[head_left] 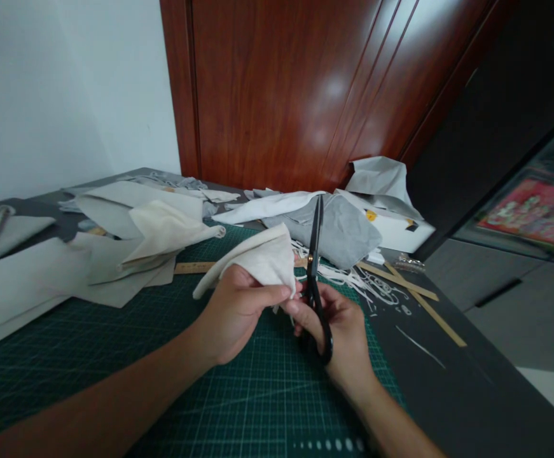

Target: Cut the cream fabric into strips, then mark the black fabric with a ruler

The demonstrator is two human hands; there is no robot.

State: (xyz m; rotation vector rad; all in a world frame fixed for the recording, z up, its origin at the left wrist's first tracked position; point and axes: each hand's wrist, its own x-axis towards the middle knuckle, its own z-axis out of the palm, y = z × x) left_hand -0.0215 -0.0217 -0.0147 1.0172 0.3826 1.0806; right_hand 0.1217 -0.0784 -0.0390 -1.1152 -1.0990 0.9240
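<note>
My left hand (pixel 238 308) pinches the lower corner of a folded piece of white fabric (pixel 262 257), held up above the green cutting mat (pixel 238 394). Black-handled scissors (pixel 313 254) hang on my right hand (pixel 343 324), with its thumb by the handle loop and the blades pointing up and away from me. The blades look closed and stand just right of the fabric, apart from its main part. My right thumb and fingertips meet the left fingertips at the fabric's corner. Some of the right fingers are hidden behind the scissors.
Cream fabric pieces (pixel 100 267) lie at the left. Grey cloth (pixel 343 229) and a white box (pixel 401 232) stand at the back right. White fabric strips (pixel 343 277) and wooden rulers (pixel 429 308) lie on the dark table (pixel 429 394). A wooden door (pixel 277 89) rises behind.
</note>
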